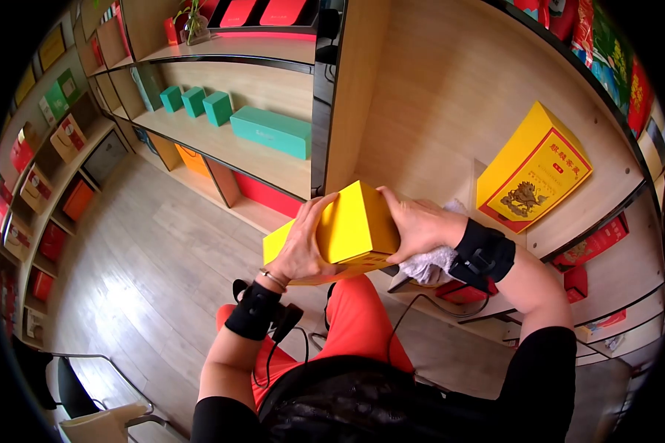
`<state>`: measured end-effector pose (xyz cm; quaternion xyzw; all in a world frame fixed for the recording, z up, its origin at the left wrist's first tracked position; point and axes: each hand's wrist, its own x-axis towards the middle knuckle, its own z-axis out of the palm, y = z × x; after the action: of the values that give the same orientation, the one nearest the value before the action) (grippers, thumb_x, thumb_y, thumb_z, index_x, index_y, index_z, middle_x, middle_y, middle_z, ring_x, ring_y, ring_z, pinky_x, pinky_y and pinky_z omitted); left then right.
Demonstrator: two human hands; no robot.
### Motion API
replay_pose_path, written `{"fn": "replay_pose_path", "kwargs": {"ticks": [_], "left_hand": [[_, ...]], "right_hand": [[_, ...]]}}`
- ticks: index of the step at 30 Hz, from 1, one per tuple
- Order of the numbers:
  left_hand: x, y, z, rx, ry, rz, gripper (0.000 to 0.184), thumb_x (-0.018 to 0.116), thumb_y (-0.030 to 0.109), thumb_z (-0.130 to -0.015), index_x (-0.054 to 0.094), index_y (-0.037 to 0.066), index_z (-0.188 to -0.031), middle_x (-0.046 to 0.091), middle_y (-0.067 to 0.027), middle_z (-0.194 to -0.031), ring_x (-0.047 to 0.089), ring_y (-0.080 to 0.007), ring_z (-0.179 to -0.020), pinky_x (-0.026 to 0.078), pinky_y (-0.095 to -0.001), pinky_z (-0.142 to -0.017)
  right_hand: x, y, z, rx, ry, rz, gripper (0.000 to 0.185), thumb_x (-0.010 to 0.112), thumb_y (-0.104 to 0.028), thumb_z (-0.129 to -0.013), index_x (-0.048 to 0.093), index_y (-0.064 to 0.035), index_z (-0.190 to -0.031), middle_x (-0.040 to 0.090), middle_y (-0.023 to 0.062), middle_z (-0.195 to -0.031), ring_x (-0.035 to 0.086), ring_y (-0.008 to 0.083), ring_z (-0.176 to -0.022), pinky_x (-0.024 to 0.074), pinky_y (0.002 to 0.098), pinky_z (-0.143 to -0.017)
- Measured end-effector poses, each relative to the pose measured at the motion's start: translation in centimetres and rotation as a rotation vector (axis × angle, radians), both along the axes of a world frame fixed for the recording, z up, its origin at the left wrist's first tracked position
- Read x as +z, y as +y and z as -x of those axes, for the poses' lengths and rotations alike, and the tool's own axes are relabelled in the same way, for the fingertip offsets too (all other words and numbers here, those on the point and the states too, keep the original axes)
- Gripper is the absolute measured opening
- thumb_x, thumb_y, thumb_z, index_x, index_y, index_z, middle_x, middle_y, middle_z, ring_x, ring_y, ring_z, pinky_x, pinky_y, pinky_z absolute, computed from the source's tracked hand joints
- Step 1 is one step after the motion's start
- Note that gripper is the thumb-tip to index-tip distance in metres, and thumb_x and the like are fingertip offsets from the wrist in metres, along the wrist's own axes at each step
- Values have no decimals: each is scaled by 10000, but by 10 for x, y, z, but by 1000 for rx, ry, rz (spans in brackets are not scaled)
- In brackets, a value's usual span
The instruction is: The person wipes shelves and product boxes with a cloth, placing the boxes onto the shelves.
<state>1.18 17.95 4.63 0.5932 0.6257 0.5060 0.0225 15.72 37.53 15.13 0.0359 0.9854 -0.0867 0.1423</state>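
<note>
At the frame's centre, the left hand (303, 242) and right hand (423, 226) grip a yellow box (347, 225) in their fingers, apparently mid-handling, so moving it calls for steady two-sided support.

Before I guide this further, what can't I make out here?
All in the head view:
- Yellow carton in hand: underside, turned from the camera.
- Pale cloth: partly hidden by the right hand and wrist strap.
- Packets, upper right: cut off by the top edge.
</note>
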Motion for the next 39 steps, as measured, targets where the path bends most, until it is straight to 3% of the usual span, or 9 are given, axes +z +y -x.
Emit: {"fn": "replay_pose_path", "kwargs": {"ticks": [9, 14, 16, 22, 24, 26, 27, 33, 39], "left_hand": [[-48, 96, 10, -129, -196, 7, 1181, 885, 162, -502, 220, 48, -1471, 374, -216, -1396, 410, -399, -1298, 386, -410, -1088], [-80, 127, 11, -36, -252, 66, 1100, 858, 178, -580, 227, 37, -1470, 320, -220, -1444, 384, -400, -1323, 371, -400, -1095], [-92, 121, 12, 39, -228, 63, 1059, 852, 207, -626, 236, 31, -1469, 315, -211, -1453, 373, -391, -1334, 358, -401, -1099], [-131, 43, 39, 101, -318, 280, 700, 768, 263, -743, 470, -25, -1308, 476, -233, -1321, 459, -385, -1239, 402, -411, -1036], [-134, 14, 47, 138, -413, 279, 592, 743, 260, -765, 545, -20, -1249, 553, -218, -1247, 539, -363, -1156, 425, -394, -1007], [-133, -15, 51, 225, -462, 272, 549, 734, 262, -776, 576, -8, -1228, 593, -200, -1218, 563, -341, -1135, 435, -382, -991], [-130, -29, 51, 244, -515, 308, 535, 729, 262, -786, 582, -1, -1227, 603, -185, -1215, 564, -323, -1141, 435, -384, -987], [-117, -78, 43, 337, -829, 326, 444, 696, 277, -857, 609, 36, -1219, 648, -87, -1189, 564, -213, -1165, 416, -415, -982], [-120, -76, 33, 331, -843, 320, 452, 693, 282, -858, 603, 33, -1224, 652, -94, -1181, 567, -238, -1164, 414, -423, -992]], "right_hand": [[-5, 63, 16, -42, -89, -183, 1107, 854, -349, -573, 215, 141, -1334, 643, 275, -854, 652, 412, -844, 528, 421, -764], [-15, 87, 36, -114, -176, -272, 1102, 832, -339, -567, 248, 204, -1328, 648, 302, -972, 655, 386, -952, 525, 402, -828], [-25, 104, 47, -161, -187, -280, 1066, 834, -341, -570, 285, 198, -1308, 642, 311, -1007, 648, 389, -983, 519, 406, -858], [-48, 153, 83, -269, -134, -245, 952, 852, -332, -556, 391, 100, -1268, 618, 298, -1095, 619, 413, -1026, 509, 392, -896], [-63, 177, 97, -265, -122, -209, 800, 848, -323, -550, 532, 80, -1164, 653, 260, -1047, 642, 383, -979, 520, 374, -870], [-57, 174, 116, -315, -247, -208, 694, 845, -317, -549, 609, 80, -1067, 673, 248, -1005, 660, 360, -938, 531, 362, -844], [-46, 163, 122, -378, -292, -196, 577, 840, -320, -552, 659, 85, -921, 692, 238, -939, 681, 326, -878, 548, 360, -789], [-49, 173, 167, -399, -381, -157, 569, 820, -363, -588, 684, 83, -913, 708, 201, -905, 697, 269, -801, 555, 355, -703], [-51, 173, 192, -355, -405, -260, 516, 803, -396, -631, 723, 20, -925, 716, 159, -900, 687, 244, -817, 538, 336, -721]]}}
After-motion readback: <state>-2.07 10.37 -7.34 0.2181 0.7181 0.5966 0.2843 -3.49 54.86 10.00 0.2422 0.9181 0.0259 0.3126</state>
